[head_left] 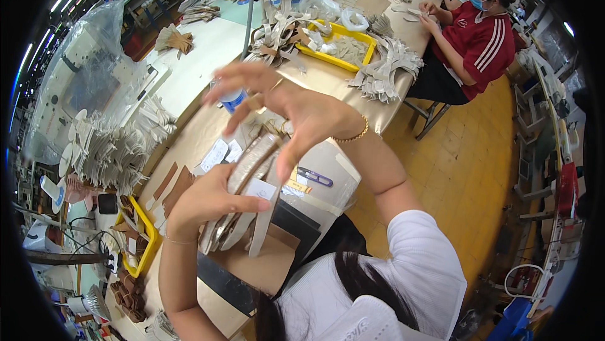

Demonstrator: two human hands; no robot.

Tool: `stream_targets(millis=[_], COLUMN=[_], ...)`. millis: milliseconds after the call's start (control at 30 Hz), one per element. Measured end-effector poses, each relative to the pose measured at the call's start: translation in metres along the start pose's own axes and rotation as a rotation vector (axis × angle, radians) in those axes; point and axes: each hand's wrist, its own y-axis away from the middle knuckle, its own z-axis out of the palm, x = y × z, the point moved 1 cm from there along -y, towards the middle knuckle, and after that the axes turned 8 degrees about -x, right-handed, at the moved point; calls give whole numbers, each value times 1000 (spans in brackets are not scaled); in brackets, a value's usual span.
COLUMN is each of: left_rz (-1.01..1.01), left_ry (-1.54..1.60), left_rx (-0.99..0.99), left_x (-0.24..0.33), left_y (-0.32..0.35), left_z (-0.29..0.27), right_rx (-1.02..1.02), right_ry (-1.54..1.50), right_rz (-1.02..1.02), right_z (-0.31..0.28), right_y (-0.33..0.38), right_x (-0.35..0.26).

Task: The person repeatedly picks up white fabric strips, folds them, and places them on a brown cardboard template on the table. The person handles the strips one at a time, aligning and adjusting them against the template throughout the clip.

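Observation:
My left hand (205, 201) wraps round a thick bundle of grey and brown strips (242, 171). Its thumb presses a small white paper label (259, 188) against the bundle's side. Above the far end of the bundle, my right hand (296, 111) is raised with the fingers curved and apart; its fingertips are blurred. I cannot make out anything held in it. A dark blue handled tool (315, 177) and a piece of yellow measuring tape (297, 186) lie to the right of the bundle. Behind my right fingers stands a blue-labelled bottle (232, 98), partly hidden.
Loose pale strips are heaped in a yellow tray (372, 53) at the far side. Another yellow tray (153, 240) holds brown pieces at left, near stacked grey pieces (113, 145). A plastic-covered machine (85, 70) stands far left. A co-worker (479, 38) sits far right.

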Motion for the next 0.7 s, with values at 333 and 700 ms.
stream_targets(millis=[333, 700], left_rz=[604, 814], left_ry=[749, 81], left_rx=[241, 1073], left_x=[-32, -21], left_y=[-4, -13], left_z=[4, 22], right_rx=[-363, 706], right_ry=[-74, -670], right_rz=[-164, -294], right_z=[16, 51], right_y=[28, 19], right_x=[-36, 50])
